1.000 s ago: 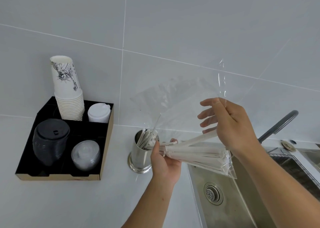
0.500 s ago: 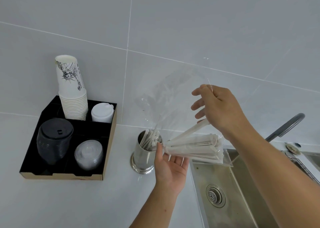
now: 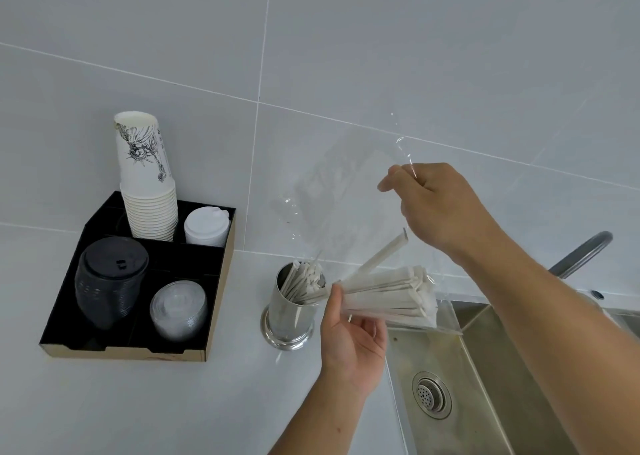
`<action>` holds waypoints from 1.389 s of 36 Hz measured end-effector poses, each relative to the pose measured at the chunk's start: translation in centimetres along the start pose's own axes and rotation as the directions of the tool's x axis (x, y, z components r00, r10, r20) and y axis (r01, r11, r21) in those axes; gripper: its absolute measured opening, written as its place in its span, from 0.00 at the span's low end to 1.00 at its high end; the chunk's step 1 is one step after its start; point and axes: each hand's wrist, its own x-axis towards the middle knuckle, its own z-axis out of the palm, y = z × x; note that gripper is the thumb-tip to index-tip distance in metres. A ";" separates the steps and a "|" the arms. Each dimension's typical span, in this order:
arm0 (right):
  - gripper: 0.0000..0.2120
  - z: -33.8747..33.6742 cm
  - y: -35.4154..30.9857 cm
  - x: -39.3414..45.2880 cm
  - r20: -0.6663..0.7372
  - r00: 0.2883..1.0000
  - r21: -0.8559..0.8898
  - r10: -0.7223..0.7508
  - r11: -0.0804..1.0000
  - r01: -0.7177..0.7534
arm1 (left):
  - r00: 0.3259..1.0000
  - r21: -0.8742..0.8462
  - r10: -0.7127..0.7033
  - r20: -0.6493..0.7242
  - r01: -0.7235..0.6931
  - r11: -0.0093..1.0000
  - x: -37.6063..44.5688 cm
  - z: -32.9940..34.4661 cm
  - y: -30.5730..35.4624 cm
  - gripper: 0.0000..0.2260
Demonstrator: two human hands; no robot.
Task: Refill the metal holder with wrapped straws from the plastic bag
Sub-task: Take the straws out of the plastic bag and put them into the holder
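The metal holder [image 3: 290, 307] stands upright on the white counter [image 3: 138, 402], just left of the sink [image 3: 485, 368], already carrying a fan of wrapped straws [image 3: 303, 281]. Over its right rim hangs the bundle of straws [image 3: 384, 295], lying near level inside the clear plastic bag [image 3: 332, 198]. The left hand [image 3: 351, 343] sits under the bundle's left end, thumb pressed on top, fingers loosely spread beneath. The right hand [image 3: 436, 205] pinches the bag's upper edge, fingers closed on the film. Far left, a black tray [image 3: 214, 281] holds paper cups [image 3: 147, 177] and lids [image 3: 110, 281].
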 end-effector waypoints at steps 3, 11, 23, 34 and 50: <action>0.19 0.1 0.2 0.2 -0.010 0.999 -0.017 -0.038 0.999 0.038 | 1.000 -0.015 0.001 -0.007 -0.001 1.000 -0.1 0.1 -0.2 0.25; 0.21 0.3 0.8 0.7 -0.080 0.989 -0.017 -0.125 0.992 0.124 | 0.997 -0.076 0.081 0.007 -0.080 0.994 -0.7 0.7 -0.1 0.13; 0.16 0.6 -0.7 1.6 -0.072 0.991 -0.023 -0.115 0.993 0.114 | 0.999 -0.042 0.032 0.005 -0.032 0.999 -1.1 0.3 -0.4 0.14; 0.15 0.7 -0.4 2.5 -0.063 0.989 -0.045 -0.135 0.990 0.133 | 0.999 -0.168 0.043 -0.007 -0.044 0.985 -1.8 1.3 0.0 0.08; 0.29 0.3 1.5 -1.3 0.302 0.953 -0.127 -0.021 0.990 0.062 | 0.996 -0.181 0.082 -0.034 -0.087 0.980 -1.6 2.4 0.2 0.08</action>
